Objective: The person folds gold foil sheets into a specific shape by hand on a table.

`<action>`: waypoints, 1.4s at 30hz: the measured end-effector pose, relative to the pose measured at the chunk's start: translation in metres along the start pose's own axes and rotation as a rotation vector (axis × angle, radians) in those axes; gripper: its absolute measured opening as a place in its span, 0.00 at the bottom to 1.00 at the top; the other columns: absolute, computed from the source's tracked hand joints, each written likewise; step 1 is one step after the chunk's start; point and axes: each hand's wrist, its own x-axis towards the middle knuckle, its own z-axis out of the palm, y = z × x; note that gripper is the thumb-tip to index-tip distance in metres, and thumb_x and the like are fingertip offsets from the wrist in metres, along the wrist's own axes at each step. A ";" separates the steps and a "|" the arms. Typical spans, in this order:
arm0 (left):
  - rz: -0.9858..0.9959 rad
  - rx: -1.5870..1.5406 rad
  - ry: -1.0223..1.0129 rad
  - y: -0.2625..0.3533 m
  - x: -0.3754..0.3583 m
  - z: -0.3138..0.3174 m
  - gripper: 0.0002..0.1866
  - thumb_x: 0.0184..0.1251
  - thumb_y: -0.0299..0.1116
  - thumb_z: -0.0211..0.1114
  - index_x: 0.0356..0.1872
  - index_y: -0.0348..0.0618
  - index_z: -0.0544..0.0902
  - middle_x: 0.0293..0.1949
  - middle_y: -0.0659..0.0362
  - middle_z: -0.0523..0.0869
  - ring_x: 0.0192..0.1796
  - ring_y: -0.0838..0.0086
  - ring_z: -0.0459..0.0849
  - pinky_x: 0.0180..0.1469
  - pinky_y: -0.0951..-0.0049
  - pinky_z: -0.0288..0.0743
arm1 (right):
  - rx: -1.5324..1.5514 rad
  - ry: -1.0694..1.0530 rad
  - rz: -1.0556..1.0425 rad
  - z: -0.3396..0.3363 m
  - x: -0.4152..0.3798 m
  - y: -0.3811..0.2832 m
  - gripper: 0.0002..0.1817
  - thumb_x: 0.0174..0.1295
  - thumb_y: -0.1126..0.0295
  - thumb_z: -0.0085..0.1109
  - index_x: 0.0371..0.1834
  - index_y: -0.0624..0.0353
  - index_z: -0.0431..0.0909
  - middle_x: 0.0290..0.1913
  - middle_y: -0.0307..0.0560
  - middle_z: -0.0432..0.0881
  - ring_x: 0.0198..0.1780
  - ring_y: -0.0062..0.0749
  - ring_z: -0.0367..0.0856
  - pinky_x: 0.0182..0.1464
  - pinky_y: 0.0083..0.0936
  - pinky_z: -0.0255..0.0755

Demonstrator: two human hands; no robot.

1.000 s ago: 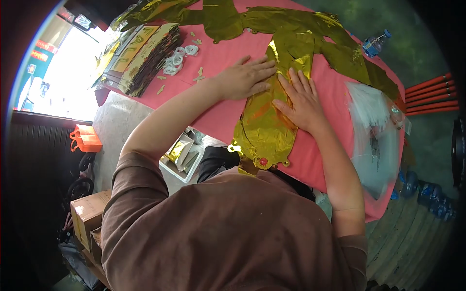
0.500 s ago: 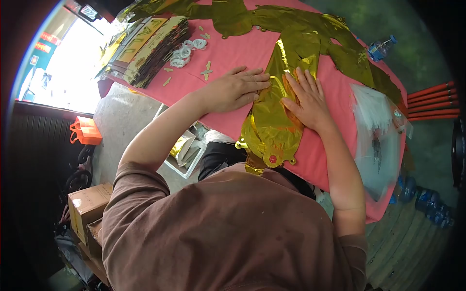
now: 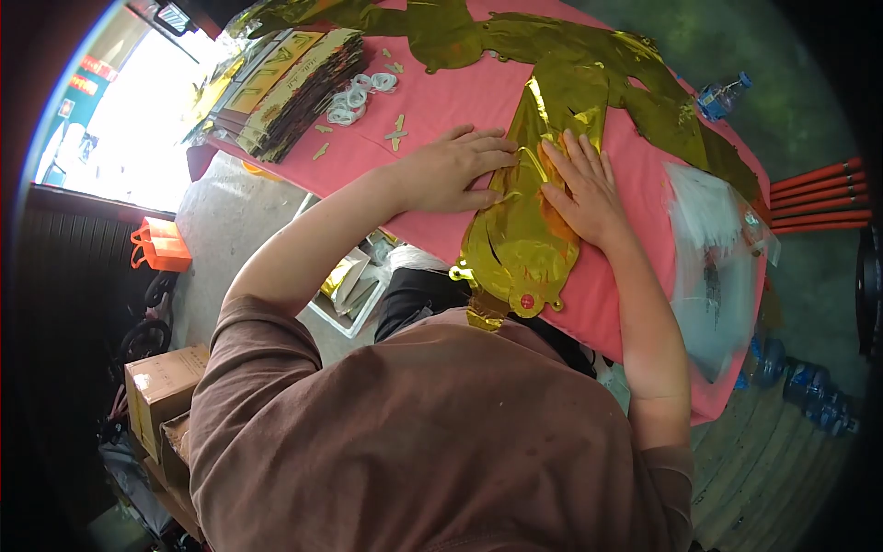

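Note:
A gold foil balloon (image 3: 520, 248), flat and creased, lies lengthwise on the pink tablecloth (image 3: 441, 101), its near end with a red spot hanging close to my body. My left hand (image 3: 455, 170) rests palm down at the foil's left edge, fingertips on it and thumb apart. On the foil's right side my right hand (image 3: 586, 193) lies flat, fingers stretched upward. Neither hand grips anything. More flat gold foil (image 3: 579, 51) runs across the far side of the table and joins up with this piece.
Printed packages (image 3: 294, 87) are stacked at the upper left, beside white ribbon rolls (image 3: 348, 103) and small pale strips (image 3: 397, 133). Clear plastic bags (image 3: 704, 267) lie at the right. A plastic bottle (image 3: 722, 95) stands near the far right edge. Cardboard boxes (image 3: 166, 382) stand at lower left.
My left hand has shifted slightly down and right, its thumb now at the foil's edge. My right hand stays nearly in place. The foil's near end looks smoother and slightly shifted.

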 end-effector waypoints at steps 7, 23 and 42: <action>0.017 -0.039 -0.050 -0.002 -0.010 -0.007 0.33 0.59 0.40 0.62 0.66 0.44 0.65 0.69 0.54 0.63 0.73 0.60 0.55 0.72 0.53 0.45 | -0.024 0.016 -0.011 0.002 -0.002 0.000 0.32 0.64 0.52 0.46 0.72 0.41 0.54 0.74 0.52 0.50 0.75 0.47 0.44 0.73 0.45 0.36; 0.041 -0.051 -0.033 0.031 -0.051 -0.018 0.32 0.55 0.39 0.63 0.63 0.40 0.68 0.66 0.51 0.67 0.71 0.58 0.58 0.71 0.53 0.49 | -0.106 -0.033 -0.004 -0.001 -0.017 -0.018 0.34 0.66 0.48 0.40 0.74 0.44 0.50 0.75 0.52 0.46 0.75 0.48 0.41 0.71 0.56 0.33; 0.319 0.032 0.182 0.019 -0.013 -0.002 0.15 0.49 0.24 0.64 0.41 0.37 0.82 0.45 0.55 0.83 0.54 0.62 0.79 0.54 0.64 0.74 | -0.066 -0.044 0.024 -0.003 -0.037 -0.041 0.33 0.65 0.50 0.41 0.73 0.46 0.51 0.75 0.52 0.46 0.75 0.49 0.42 0.71 0.56 0.30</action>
